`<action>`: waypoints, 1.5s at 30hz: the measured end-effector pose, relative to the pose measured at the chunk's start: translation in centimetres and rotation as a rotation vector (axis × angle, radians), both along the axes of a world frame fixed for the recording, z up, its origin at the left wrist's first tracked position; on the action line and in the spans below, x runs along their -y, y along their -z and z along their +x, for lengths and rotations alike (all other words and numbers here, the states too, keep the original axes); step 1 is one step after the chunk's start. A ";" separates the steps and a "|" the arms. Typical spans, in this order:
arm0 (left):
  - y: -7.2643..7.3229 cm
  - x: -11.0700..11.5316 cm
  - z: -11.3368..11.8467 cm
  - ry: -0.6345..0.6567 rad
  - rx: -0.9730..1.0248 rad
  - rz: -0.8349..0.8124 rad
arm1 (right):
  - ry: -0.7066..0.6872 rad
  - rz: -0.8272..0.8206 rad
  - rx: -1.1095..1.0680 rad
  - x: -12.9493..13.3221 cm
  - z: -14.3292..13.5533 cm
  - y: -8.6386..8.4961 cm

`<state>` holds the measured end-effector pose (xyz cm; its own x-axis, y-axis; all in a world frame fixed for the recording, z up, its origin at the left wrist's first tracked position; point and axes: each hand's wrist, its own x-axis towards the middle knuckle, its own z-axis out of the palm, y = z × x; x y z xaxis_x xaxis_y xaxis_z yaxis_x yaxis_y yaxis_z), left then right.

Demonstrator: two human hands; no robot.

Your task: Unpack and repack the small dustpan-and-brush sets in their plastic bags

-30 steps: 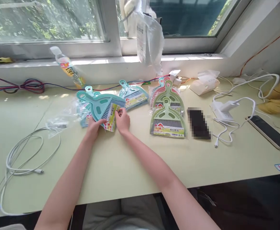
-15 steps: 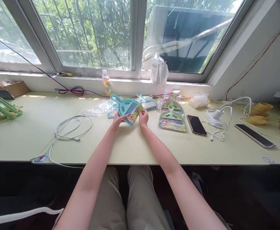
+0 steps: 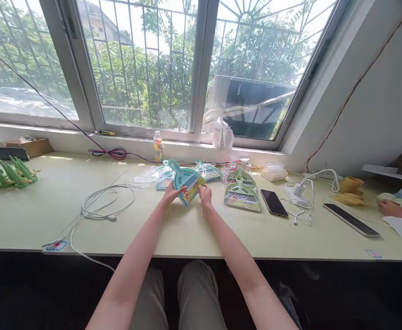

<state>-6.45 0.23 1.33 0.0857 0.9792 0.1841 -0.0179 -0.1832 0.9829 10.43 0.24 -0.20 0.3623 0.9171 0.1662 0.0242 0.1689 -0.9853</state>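
A teal dustpan-and-brush set (image 3: 186, 178) with a yellow printed label is held tilted above the table, its handle pointing up and left. My left hand (image 3: 171, 194) grips its lower left edge, and my right hand (image 3: 205, 194) pinches the label end at the right. Behind it lie more blue sets, one partly hidden at the left (image 3: 164, 179) and another at the back (image 3: 208, 171). To the right rest green dustpan-and-brush sets (image 3: 242, 195) in clear wrapping, overlapping one another.
Right of the sets are a black phone (image 3: 274, 203), a white charger with cable (image 3: 295, 195) and a dark tablet (image 3: 351, 220). A coiled white cable (image 3: 101, 201) lies at the left. A drink bottle (image 3: 157, 146) stands near the sill. Another person's hand (image 3: 395, 209) is at far right.
The view has tipped upward, so the table sits lower in the picture. Both hands still hold the teal set in nearly the same pose.
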 end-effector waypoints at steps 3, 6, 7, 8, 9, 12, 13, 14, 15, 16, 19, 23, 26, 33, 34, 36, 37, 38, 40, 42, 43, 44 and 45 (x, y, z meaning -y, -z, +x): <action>0.6 -0.2 0.5 0.045 -0.006 0.106 | 0.090 -0.093 -0.017 -0.4 0.0 0.7; 1.2 -0.4 0.8 0.059 0.013 0.139 | 0.077 -0.100 -0.018 -0.4 0.1 0.9; 1.2 -0.4 0.8 0.054 0.022 0.138 | 0.079 -0.102 -0.016 -0.3 0.2 0.9; 1.2 -0.3 0.8 0.046 0.031 0.136 | 0.095 -0.110 -0.014 -0.2 0.2 0.9; 1.1 -0.2 0.8 0.035 0.041 0.133 | 0.126 -0.120 -0.011 0.0 0.3 0.9; 0.6 0.2 0.6 -0.002 0.080 0.103 | 0.250 -0.142 -0.019 0.3 0.6 0.5; 0.3 0.4 0.5 -0.010 0.089 0.084 | 0.258 -0.147 -0.049 0.3 0.7 0.4; 0.1 0.6 0.4 -0.014 0.098 0.064 | 0.228 -0.150 -0.103 0.3 0.7 0.2; 0.0 0.7 0.4 -0.015 0.108 0.049 | 0.152 -0.153 -0.176 0.3 0.7 0.0; -0.1 0.9 0.3 -0.012 0.117 0.042 | 0.042 -0.160 -0.257 0.2 0.7 -0.2; -0.2 1.0 0.3 0.004 0.116 0.050 | -0.257 -0.195 -0.435 0.2 0.3 -0.5; -0.4 0.7 0.2 0.023 0.017 0.017 | -0.273 -0.192 -0.516 0.6 -0.1 -0.6; -0.6 -0.1 -0.8 -0.210 -0.087 0.042 | -0.237 -0.145 -0.532 1.0 0.0 -0.6; 1.2 -2.7 -7.0 -0.705 -0.801 0.209 | -0.124 -0.196 -0.489 1.0 0.5 -0.5; 1.4 -3.0 -7.5 -0.679 -0.854 0.184 | -0.124 -0.199 -0.487 0.9 0.5 -0.5; 1.5 -3.3 -7.9 -0.682 -0.895 0.182 | -0.125 -0.196 -0.487 0.8 0.4 -0.4; 1.4 -3.2 -7.8 -0.710 -0.891 0.203 | -0.125 -0.194 -0.489 0.8 0.3 -0.4; 1.1 -3.1 -7.5 -0.742 -0.873 0.233 | -0.124 -0.194 -0.492 0.8 0.3 -0.4; 0.4 -2.5 -6.9 -0.784 -0.829 0.318 | -0.120 -0.191 -0.505 0.9 0.3 -0.3; -0.2 -1.7 -6.4 -0.814 -0.802 0.420 | -0.110 -0.184 -0.522 1.0 0.5 -0.3; -0.4 -1.3 -6.3 -0.830 -0.796 0.459 | -0.098 -0.183 -0.529 1.0 0.6 -0.3; -0.6 -0.9 -6.3 -0.848 -0.795 0.473 | -0.084 -0.182 -0.535 1.0 0.7 -0.3; -0.8 -0.5 -6.3 -0.874 -0.788 0.461 | -0.072 -0.180 -0.541 1.0 0.9 -0.2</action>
<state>-12.78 0.77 2.14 -0.3146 0.6229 0.7163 0.8417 -0.1659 0.5139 11.29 -0.76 0.04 0.2881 0.9392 -0.1870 -0.4965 -0.0204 -0.8678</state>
